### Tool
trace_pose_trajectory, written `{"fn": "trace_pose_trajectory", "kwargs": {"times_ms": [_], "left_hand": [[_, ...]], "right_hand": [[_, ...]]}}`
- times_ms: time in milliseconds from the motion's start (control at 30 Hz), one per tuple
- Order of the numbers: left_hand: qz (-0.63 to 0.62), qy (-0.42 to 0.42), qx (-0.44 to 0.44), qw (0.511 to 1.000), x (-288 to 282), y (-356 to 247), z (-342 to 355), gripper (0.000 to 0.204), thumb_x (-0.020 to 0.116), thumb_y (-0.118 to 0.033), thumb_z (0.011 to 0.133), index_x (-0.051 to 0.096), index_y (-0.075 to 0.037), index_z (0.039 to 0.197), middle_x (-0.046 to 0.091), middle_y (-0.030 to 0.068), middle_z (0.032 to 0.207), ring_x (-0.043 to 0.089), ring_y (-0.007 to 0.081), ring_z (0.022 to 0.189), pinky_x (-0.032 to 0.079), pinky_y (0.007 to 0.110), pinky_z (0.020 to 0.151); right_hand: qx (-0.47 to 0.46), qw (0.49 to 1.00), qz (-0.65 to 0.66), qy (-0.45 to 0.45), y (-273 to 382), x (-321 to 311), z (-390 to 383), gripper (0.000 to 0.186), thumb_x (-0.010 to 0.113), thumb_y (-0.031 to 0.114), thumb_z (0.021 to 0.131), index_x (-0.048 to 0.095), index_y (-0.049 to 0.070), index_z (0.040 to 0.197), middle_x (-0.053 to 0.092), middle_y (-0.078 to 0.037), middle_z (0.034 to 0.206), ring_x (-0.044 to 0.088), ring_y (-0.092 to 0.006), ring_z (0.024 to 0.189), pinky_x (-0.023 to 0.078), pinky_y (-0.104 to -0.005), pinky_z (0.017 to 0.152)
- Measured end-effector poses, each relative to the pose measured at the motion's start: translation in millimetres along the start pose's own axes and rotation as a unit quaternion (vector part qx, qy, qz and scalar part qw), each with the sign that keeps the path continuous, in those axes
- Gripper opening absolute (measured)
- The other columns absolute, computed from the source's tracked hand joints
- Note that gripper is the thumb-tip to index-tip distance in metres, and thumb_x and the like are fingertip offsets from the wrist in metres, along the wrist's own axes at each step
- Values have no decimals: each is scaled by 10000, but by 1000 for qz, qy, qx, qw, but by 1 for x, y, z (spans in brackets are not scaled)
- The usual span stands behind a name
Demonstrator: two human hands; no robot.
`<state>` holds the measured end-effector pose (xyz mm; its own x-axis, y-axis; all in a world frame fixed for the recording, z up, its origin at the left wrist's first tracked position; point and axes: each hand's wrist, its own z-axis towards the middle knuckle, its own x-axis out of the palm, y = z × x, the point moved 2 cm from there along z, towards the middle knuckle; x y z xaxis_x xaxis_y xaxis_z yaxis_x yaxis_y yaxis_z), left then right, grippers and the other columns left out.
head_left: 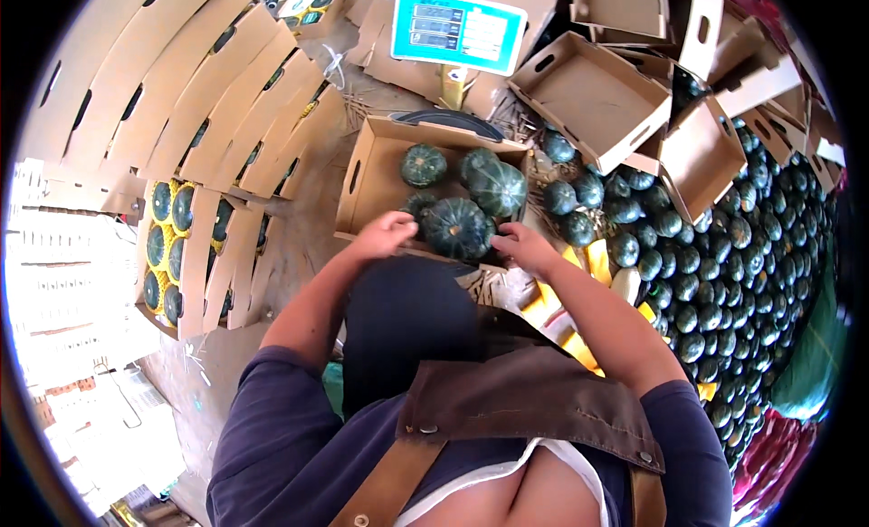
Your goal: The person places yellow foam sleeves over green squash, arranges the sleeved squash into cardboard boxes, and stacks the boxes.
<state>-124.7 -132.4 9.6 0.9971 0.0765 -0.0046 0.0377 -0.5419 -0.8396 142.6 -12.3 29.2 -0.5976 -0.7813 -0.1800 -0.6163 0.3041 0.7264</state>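
Several dark green squashes lie in a shallow cardboard box (369,167) in front of me. My left hand (385,235) reaches over the box's near edge, its bent fingers against the left side of the large front squash (455,228). On that squash's right side is my right hand (525,246), with thumb and fingers curled in at its edge. Behind it are a paler striped squash (498,189) at the right and a smaller round squash (424,166) farther back. Parts of other squashes show between them. The hands partly hide where the fingertips touch.
Beyond the box stands a scale display (459,31) with a blue panel. Stacked cardboard boxes (167,92) rise at the left, some holding netted squashes (158,246). Empty cartons (593,97) lie piled at the right, beside a large heap of squashes (715,282).
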Motion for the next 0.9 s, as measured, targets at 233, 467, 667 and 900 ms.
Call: {"fn": "trace_pose_trajectory", "kwargs": {"times_ms": [233, 467, 667, 900], "left_hand": [[159, 5, 58, 986, 21, -31, 5, 686, 645, -384, 796, 355, 16, 1272, 536, 188, 1125, 527, 230, 997, 416, 338, 892], [-307, -189, 132, 923, -33, -30, -10, 530, 586, -183, 819, 362, -5, 1265, 517, 102, 1126, 504, 198, 1050, 394, 346, 935], [-506, -98, 185, 837, -53, 13, -12, 556, 341, -403, 903, 369, -25, 1311, 455, 144, 1287, 451, 278, 1176, 335, 388, 1013], [-660, -81, 149, 732, -61, 22, -14, 678, 413, -562, 804, 468, -17, 1203, 540, 159, 1132, 546, 283, 933, 427, 414, 839]], "right_hand": [[-39, 997, -3, -66, 15, 50, 16, 707, 657, 383, 780, 337, -22, 1263, 567, -172, 1030, 570, -211, 893, 471, -327, 758], [-26, 997, 59, -48, 86, 60, 89, 676, 577, 397, 845, 318, -50, 1279, 561, -183, 1056, 546, -225, 943, 425, -340, 846], [-39, 999, 1, -18, 115, 76, 143, 632, 581, 271, 836, 290, -20, 1316, 575, -180, 989, 567, -256, 880, 447, -335, 795], [-233, 879, -410, -69, 136, 107, 154, 686, 657, 221, 737, 308, 119, 1318, 354, -161, 1316, 423, -337, 1154, 404, -412, 932]]}}
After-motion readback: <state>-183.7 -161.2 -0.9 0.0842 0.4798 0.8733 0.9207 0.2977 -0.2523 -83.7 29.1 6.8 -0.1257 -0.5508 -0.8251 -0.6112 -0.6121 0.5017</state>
